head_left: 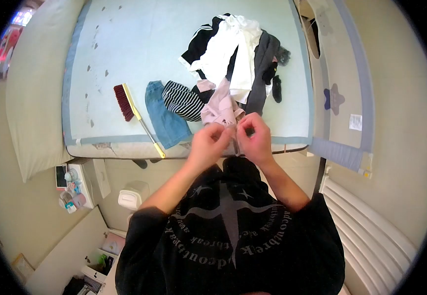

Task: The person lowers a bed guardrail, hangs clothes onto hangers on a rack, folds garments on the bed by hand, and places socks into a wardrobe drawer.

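Observation:
My left hand and my right hand are close together at the bed's front edge, both pinching the lower end of a pale pink garment. Its upper part lies on the bed. Just left of it are a black-and-white striped garment and a piece of blue denim clothing. Beyond my hands lies a pile with a white shirt, dark grey trousers and a black garment with white stripes.
A bed brush with dark red bristles lies on the light blue mat. Small black items are right of the pile. A mesh bed rail borders the right side; a white bin stands below left.

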The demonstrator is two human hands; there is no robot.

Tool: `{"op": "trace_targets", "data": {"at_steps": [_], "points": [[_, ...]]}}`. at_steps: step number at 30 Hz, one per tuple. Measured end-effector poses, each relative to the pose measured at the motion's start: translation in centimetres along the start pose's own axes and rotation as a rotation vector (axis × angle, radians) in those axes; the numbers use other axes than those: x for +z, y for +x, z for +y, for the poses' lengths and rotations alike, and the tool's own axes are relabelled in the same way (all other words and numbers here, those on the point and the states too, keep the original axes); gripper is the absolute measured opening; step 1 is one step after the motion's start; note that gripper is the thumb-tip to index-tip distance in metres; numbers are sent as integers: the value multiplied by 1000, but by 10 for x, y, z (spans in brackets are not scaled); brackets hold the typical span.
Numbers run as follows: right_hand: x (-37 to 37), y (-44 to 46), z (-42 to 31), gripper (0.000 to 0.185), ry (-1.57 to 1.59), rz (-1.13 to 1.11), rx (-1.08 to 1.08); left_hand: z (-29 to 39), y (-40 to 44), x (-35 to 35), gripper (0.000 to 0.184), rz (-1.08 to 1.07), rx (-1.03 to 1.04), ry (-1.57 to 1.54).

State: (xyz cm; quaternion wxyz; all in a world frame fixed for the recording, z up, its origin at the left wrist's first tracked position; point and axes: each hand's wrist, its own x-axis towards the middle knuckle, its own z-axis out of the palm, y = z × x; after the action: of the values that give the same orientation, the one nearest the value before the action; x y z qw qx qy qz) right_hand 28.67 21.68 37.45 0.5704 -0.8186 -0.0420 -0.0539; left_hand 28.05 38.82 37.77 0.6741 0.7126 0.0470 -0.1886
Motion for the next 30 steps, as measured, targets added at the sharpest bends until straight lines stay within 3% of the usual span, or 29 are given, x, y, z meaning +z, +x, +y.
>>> {"op": "trace_targets", "data": {"at_steps": [4, 8, 11, 14, 17, 20, 24, 27, 30], "points": [[-10, 10, 35, 8, -54, 53, 62, 11, -6, -19, 21, 1, 11, 93], [-26, 23, 67, 10, -85, 173, -3, 18, -15, -40, 15, 102, 120, -121], [-43, 28, 65, 9, -62, 149, 224, 18, -20, -70, 16, 183, 168, -79], [-51, 35, 80, 11, -265, 190, 10, 13, -23, -87, 19, 272, 10, -134], [-61, 40, 85, 11, -237, 194, 39, 8, -25, -107, 19, 317, 8, -131], [-65, 42, 84, 12, -244, 120, 58, -3, -24, -120, 20, 331, 23, -114], [-73, 43, 75, 15, -105, -114, 319, -21, -19, -134, 23, 400, -24, -251], [-77, 43, 68, 15, -5, -292, 381, -20, -12, -128, 34, 474, -82, -470], [-72, 41, 68, 14, 82, -428, 404, -11, -4, -122, 48, 368, -188, -929]]}}
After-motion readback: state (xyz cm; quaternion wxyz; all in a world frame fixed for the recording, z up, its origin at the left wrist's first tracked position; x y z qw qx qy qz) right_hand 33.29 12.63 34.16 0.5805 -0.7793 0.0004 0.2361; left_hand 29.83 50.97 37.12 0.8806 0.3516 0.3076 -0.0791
